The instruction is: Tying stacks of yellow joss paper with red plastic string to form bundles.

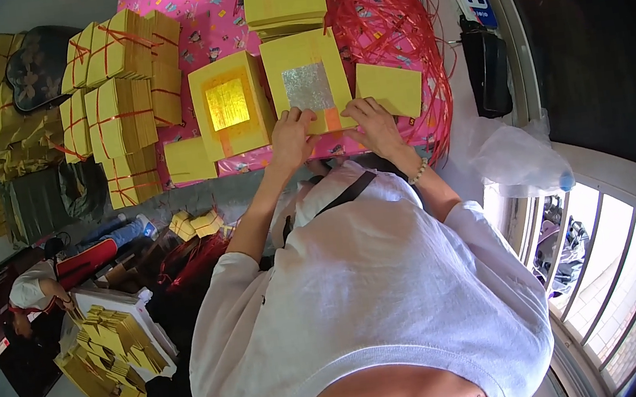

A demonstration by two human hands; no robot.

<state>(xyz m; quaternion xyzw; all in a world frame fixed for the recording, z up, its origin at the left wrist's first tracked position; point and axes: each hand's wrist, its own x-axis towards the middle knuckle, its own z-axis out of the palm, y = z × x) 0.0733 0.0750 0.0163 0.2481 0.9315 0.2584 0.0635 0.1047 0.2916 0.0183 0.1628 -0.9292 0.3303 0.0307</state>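
Stack (307,81) — near edge between fingers (293,115)

Daylight glares through a barred window (613,273) at lower right as a gold square (228,104) gleams; the lower left falls dim, and fisheye distortion bends edges toward a black rim.

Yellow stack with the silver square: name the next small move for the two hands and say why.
Probably even up the near edge of the yellow stack with a light press: the left hand and right hand both rest at its near corners, one on each side.
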